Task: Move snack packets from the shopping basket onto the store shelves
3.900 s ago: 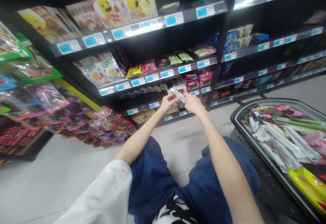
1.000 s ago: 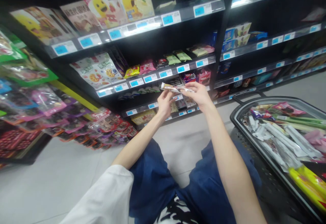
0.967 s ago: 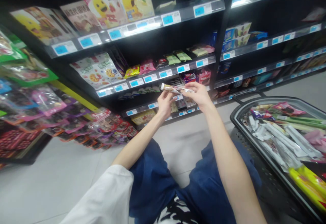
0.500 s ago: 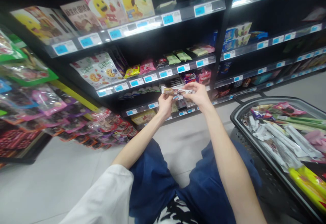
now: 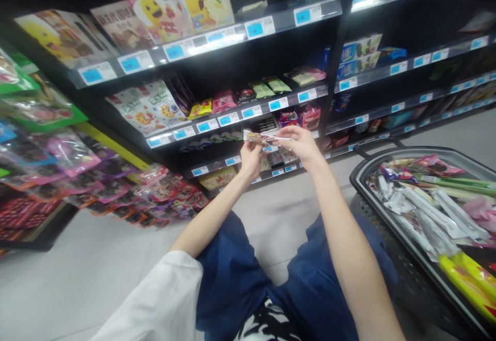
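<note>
Slim packet [image 5: 259, 138]: levelled since earlier, mid-frame;
Left hand [image 5: 251, 159], right hand [image 5: 303, 146]: pinched opposite ends;
Turning: apparently underway; next needed steady pinching

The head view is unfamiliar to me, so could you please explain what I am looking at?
There is no machine here: a camera worn on a person's head looks forward and down at their own bare hands. The left hand and right hand together hold a slim wrapped packet, stretched between their fingers; its print is too blurred to read. Ahead, dark shelves bear boxes and small bags, with price labels along the edges. Beside the person's right leg is a black basket with silvery packets and yellow ones in it. More packets crowd the left side.
</note>
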Demonstrator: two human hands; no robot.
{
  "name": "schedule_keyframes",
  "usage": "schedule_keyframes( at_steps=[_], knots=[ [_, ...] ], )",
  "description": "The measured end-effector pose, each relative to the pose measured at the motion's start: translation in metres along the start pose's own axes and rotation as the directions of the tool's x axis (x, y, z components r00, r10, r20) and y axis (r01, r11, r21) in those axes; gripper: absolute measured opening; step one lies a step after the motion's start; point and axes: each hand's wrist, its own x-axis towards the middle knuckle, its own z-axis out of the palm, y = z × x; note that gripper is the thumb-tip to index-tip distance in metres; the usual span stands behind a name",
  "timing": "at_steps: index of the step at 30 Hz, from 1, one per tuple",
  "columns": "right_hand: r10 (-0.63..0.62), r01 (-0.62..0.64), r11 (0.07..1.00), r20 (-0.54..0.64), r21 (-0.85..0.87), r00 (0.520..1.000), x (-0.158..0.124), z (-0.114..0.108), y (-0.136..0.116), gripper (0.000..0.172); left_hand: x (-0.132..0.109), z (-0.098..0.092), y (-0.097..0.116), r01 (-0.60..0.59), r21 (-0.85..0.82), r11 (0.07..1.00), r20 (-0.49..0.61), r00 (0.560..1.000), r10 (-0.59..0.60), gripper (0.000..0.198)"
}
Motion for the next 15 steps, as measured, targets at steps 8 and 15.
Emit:
schedule_keyframes(
  at_steps=[8,15],
  knots=[
    [0.029,-0.027,0.999,-0.096,0.028,0.995,0.005,-0.001,0.005,0.032,0.001,-0.001,-0.002,0.015,-0.026,1.0,0.015,1.0,-0.015,0.026],
    [-0.279,0.178,0.918,-0.258,-0.353,0.925,0.012,-0.011,0.006,0.031,0.0,-0.004,-0.001,0.1,-0.01,0.995,0.238,0.967,-0.095,0.039]
  ],
)
